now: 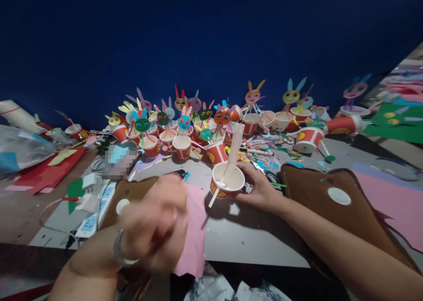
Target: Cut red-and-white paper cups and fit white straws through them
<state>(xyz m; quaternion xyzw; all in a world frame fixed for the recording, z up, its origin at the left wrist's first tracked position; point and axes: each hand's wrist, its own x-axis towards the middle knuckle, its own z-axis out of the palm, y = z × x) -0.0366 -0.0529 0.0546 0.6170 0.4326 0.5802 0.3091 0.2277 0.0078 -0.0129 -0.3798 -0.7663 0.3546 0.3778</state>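
My right hand (259,188) grips a red and white paper cup (218,191) from its right side, above the grey tabletop. Pale, translucent straw-like strips (236,144) rise upright from the cup, and a thin white stick (214,197) pokes out past its near rim. My left hand (158,221), with a light bracelet on the wrist, is smeared by motion to the left of the cup. Its fingers look curled, but whether they hold anything cannot be made out. Beneath and beside it lies a pink paper sheet (194,230).
Several paper cups with rabbit-faced figures (185,124) crowd the back of the table before a dark blue wall. Scissors (259,164) and paper scraps lie behind my right hand. Brown cushion-like pads (317,208) flank the workspace. A power strip (95,213) stands at left, near red paper (49,171).
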